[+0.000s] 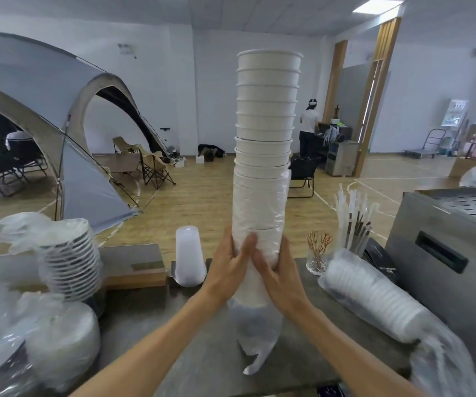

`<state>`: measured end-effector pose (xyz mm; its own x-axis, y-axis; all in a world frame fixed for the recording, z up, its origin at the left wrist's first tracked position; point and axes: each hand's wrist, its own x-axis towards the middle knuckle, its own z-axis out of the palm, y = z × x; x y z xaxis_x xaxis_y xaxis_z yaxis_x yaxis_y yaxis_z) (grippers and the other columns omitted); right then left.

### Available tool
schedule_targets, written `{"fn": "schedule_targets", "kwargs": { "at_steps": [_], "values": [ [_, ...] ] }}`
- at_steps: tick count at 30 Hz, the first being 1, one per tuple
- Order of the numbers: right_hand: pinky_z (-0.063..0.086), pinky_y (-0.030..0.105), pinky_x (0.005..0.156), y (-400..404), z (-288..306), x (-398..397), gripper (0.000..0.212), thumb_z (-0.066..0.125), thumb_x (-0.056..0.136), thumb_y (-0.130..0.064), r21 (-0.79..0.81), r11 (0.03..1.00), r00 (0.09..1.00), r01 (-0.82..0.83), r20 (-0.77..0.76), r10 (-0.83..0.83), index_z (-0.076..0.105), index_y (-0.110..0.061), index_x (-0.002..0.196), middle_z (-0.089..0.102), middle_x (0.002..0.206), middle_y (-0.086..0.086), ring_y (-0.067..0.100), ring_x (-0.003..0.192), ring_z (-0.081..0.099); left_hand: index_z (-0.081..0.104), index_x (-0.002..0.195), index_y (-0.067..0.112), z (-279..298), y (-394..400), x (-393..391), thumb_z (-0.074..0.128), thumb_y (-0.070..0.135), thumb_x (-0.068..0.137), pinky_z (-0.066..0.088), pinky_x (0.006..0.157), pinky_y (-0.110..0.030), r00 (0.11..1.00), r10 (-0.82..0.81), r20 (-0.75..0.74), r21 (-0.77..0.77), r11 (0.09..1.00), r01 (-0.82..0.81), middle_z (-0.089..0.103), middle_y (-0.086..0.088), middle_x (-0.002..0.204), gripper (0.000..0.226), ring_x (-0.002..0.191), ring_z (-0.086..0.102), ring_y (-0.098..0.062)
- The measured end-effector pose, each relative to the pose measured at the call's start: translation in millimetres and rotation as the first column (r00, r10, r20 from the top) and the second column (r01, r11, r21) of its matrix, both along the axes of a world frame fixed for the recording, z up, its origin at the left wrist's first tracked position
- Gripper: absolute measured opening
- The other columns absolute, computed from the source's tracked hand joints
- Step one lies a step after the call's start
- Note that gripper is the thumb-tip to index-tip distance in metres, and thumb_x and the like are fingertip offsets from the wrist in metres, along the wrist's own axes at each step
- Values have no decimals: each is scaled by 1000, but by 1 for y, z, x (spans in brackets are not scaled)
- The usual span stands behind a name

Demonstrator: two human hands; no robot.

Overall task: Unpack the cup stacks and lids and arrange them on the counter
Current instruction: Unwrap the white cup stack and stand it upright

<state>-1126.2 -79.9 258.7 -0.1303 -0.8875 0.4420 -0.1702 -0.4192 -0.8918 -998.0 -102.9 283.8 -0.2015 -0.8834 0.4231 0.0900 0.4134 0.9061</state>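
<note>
Behind the grey table (pixel 202 325) lay a wide room with a wood floor and a grey tent (pixel 68 133); over the table's middle stood a tall cup stack (pixel 265 130), long axis upright, rims up, held just above the surface. Both hands clamped its base: left hand (pixel 231 267), right hand (pixel 277 270); a plastic sleeve (pixel 255 339) sagged below. It looked light but top-heavy, thin-walled and slippery in film; a low, two-handed hold seemed wisest.
</note>
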Motion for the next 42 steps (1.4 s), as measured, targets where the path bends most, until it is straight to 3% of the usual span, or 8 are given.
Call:
{"fn": "schedule_targets", "kwargs": {
  "at_steps": [11, 14, 17, 20, 24, 28, 36, 42],
  "values": [
    [61, 26, 74, 0, 3, -22, 92, 97, 57, -38, 116, 975, 970, 191, -173, -169, 42, -30, 130, 69, 110, -10, 5, 96, 71, 52, 135, 25, 26, -9, 1, 52, 58, 96, 54, 98, -33, 967, -117, 225, -38, 991, 128, 68, 8, 126, 51, 116, 64, -7],
    [58, 29, 74, 11, 29, -58, 96, 90, 53, -50, 83, 936, 870, 341, -405, -281, 35, -34, 130, 60, 108, -16, 7, 94, 64, 56, 126, 19, 33, -12, -6, 55, 45, 100, 53, 96, -34, 903, 138, 406, -282, 959, -20, 67, 10, 121, 37, 113, 64, -10],
    [50, 32, 72, 29, 52, -101, 88, 82, 58, -59, 28, 883, 658, 468, -678, -327, 31, -33, 126, 53, 106, -10, 17, 89, 58, 45, 130, 14, 40, -11, -14, 73, 20, 88, 40, 112, -48, 684, 679, 267, -847, 504, -169, 51, -7, 136, 51, 127, 52, -25],
    [46, 30, 76, 51, 72, -130, 89, 74, 64, -67, -62, 845, 429, 532, -840, -332, 28, -33, 132, 51, 113, -8, 14, 91, 54, 25, 152, 14, 63, -21, -24, 81, 30, 79, 10, 122, -62, 511, 845, 157, -983, 185, -4, 20, -17, 159, 93, 149, 21, -36],
    [48, 33, 82, 73, 89, -155, 86, 67, 70, -68, -152, 820, 221, 552, -921, -319, 27, -32, 137, 52, 123, -5, 17, 102, 56, 12, 158, 23, 82, -53, -34, 85, 61, 63, 9, 114, -75, 394, 851, 349, -937, 311, 157, 14, -16, 163, 126, 150, 15, -39],
    [51, 39, 82, 85, 97, -175, 86, 73, 61, -56, -256, 824, 46, 506, -946, -321, 37, -26, 134, 56, 118, 1, 26, 104, 61, 11, 157, 22, 67, -83, -43, 89, 52, 62, 26, 110, -71, 340, 764, 549, -834, 471, 288, 33, -18, 156, 126, 139, 36, -39],
    [35, 50, 114, 59, 158, -188, 86, 79, 73, -49, -466, 840, -366, 276, -860, -356, 38, -26, 145, 52, 143, 7, 29, 130, 48, 35, 138, 21, 13, -95, -81, 90, 38, 57, 47, 87, -61, 568, 561, 602, -694, 720, 25, 52, -7, 127, 99, 111, 53, -33],
    [20, 55, 121, 29, 196, -190, 73, 74, 78, -48, -633, 764, -391, 124, -739, -549, 50, -21, 141, 52, 147, 11, 32, 139, 42, 40, 139, 19, 11, -96, -101, 92, 29, 57, 47, 84, -44, 731, 470, 495, -543, 824, -162, 55, -5, 127, 97, 111, 50, -28]
  ]
}}
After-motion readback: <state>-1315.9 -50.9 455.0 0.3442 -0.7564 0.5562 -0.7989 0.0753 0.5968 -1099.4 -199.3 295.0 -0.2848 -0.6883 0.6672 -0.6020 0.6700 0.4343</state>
